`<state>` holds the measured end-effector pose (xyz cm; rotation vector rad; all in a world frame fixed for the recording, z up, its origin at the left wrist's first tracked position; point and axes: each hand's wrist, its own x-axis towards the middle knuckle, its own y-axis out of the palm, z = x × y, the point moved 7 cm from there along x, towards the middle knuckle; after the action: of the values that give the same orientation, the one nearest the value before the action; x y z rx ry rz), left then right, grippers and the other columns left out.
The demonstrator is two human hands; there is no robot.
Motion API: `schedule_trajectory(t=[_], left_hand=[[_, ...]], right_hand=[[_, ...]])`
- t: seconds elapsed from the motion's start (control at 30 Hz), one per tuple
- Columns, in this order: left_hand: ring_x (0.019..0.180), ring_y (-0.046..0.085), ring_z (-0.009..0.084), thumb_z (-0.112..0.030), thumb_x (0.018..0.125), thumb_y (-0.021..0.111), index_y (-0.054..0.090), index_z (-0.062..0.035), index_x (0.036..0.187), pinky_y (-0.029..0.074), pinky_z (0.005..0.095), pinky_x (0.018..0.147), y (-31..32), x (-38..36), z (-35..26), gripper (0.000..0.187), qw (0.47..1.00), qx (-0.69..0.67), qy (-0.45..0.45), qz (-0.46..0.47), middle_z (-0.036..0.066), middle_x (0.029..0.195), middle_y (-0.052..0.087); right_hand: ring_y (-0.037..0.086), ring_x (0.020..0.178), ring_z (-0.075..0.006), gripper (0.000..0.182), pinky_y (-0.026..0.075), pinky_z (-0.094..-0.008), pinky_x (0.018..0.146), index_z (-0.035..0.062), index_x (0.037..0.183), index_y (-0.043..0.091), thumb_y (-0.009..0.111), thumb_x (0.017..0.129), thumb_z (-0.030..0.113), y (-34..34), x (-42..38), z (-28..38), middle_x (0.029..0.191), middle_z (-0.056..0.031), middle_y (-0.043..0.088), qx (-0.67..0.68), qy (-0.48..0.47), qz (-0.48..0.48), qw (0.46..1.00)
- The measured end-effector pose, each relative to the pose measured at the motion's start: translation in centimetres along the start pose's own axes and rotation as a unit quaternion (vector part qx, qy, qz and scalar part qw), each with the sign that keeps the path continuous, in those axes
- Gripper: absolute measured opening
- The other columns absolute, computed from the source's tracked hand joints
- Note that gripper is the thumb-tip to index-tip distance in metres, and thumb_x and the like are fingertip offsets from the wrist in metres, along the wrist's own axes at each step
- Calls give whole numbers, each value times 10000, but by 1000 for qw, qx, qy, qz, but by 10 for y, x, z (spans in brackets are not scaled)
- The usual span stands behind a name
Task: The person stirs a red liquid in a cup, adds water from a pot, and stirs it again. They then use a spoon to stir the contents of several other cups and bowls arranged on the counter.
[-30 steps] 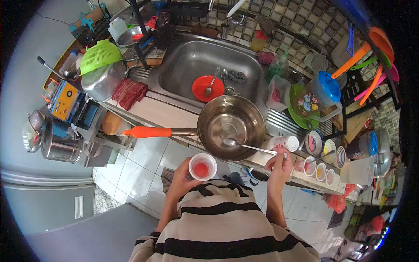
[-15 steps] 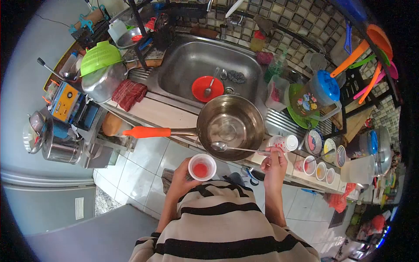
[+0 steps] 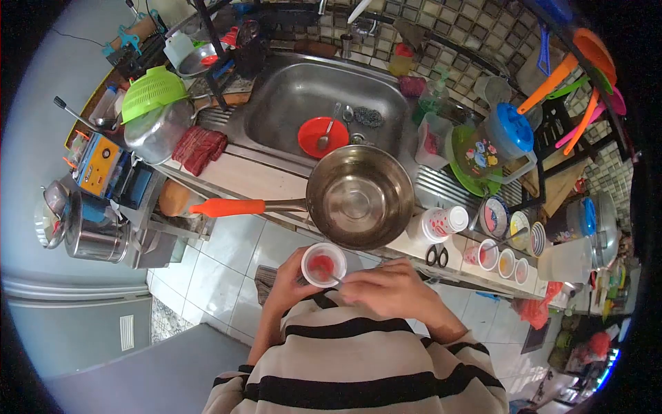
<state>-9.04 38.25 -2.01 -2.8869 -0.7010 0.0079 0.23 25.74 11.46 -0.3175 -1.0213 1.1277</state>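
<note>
Furthest left on the bench [image 3: 276, 176], the saucepan's orange handle [image 3: 231, 208] points left, out over the front edge. Next comes the left hand [image 3: 288, 279], its fingers curled round the left and near side of a small plastic cup [image 3: 324, 247], closed only as far as the cup's width. The cup is held in the air before the person's striped top [image 3: 376, 345], short of the bench edge, its mouth turned up and showing red contents [image 3: 321, 264].

A thin metal stem [image 3: 335, 279], probably a spoon's, slants from the right fingers up and leftward into the cup's mouth; its lower end is hard to make out in the red. The saucepan [image 3: 360, 196] sits just beyond the cup, towards the sink [image 3: 276, 90].

The right hand [image 3: 386, 290] comes in from the right, fingers pinched together on the stem just beside the cup's right rim. So the cup lies directly left of those fingers, with the left hand nearer, in contact with its wall.

Further right on the bench are black-handled scissors [image 3: 431, 256], an upturned dotted cup [image 3: 440, 224] and three small cups in a row, the nearest-left one [image 3: 488, 255] reddish inside.
</note>
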Motion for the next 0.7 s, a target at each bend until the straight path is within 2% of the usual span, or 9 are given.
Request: schedule_trajectory(t=[0.03, 0.07, 0.27, 0.33, 0.37, 0.43, 0.53, 0.6, 0.7], left_hand=[[982, 552, 219, -114, 617, 746, 504, -22, 1128, 437, 313, 850, 1, 0, -3, 573, 1000, -2, 6, 4, 100, 1070, 558], [982, 552, 219, -114, 617, 746, 504, -22, 1128, 437, 313, 850, -1, 0, -4, 573, 1000, -2, 6, 1, 100, 1070, 558], [973, 552, 229, -127, 614, 753, 509, -19, 1119, 438, 314, 839, -8, -1, -8, 572, 1000, 4, 24, -11, 106, 1064, 558], [981, 549, 239, -139, 595, 766, 515, -19, 1113, 435, 322, 841, -4, -2, -7, 588, 999, 38, 20, 14, 117, 1071, 554], [981, 549, 239, -139, 595, 766, 515, -19, 1113, 435, 322, 841, -4, -2, -7, 588, 999, 38, 20, 15, 117, 1071, 554], [983, 546, 250, -146, 567, 781, 518, -17, 1112, 431, 329, 845, 1, -4, -10, 619, 995, 74, 38, 57, 123, 1086, 547], [979, 544, 251, -153, 542, 794, 520, -15, 1114, 428, 332, 849, -1, -6, 1, 649, 997, 17, 2, 77, 118, 1090, 548], [972, 547, 249, -153, 540, 796, 523, -14, 1111, 431, 328, 844, -3, -5, -1, 648, 996, 5, 5, 85, 116, 1081, 553], [955, 553, 236, -150, 538, 800, 533, -13, 1099, 439, 319, 831, -2, -2, -9, 637, 994, 0, 14, 105, 109, 1061, 564]], right_hand=[[570, 564, -130, 130, 433, -222, 496, 126, 814, 641, 642, 687, 153, 9, 2, 5, 866, -13, 613, -48, -28, 42, 998], [570, 564, -130, 130, 433, -222, 496, 126, 814, 641, 642, 687, 153, 9, 5, 7, 866, -13, 613, -47, -30, 43, 997], [554, 573, -126, 156, 433, -219, 520, 111, 801, 583, 590, 651, 154, 9, 17, 33, 743, -4, 529, -131, -108, 98, 981], [555, 578, -129, 175, 446, -240, 518, 94, 807, 563, 568, 638, 142, 14, 20, 45, 698, -16, 490, -76, -142, 150, 976], [568, 581, -98, 182, 420, -221, 488, 129, 838, 606, 627, 664, 176, 16, 21, 45, 825, -8, 578, -74, -155, 177, 969], [564, 570, -111, 176, 423, -232, 479, 130, 836, 603, 625, 667, 173, 19, 28, 33, 806, -9, 576, -48, -139, 168, 975], [551, 541, -146, 169, 425, -265, 451, 131, 836, 592, 626, 676, 172, 15, 38, 28, 754, -7, 574, -36, -132, 149, 979], [542, 531, -153, 163, 420, -272, 444, 129, 839, 586, 626, 687, 171, 18, 38, 33, 738, 3, 571, -32, -166, 181, 969], [549, 540, -146, 146, 421, -270, 443, 129, 831, 585, 620, 696, 172, 25, 42, 36, 740, 6, 570, 25, -152, 237, 959]])
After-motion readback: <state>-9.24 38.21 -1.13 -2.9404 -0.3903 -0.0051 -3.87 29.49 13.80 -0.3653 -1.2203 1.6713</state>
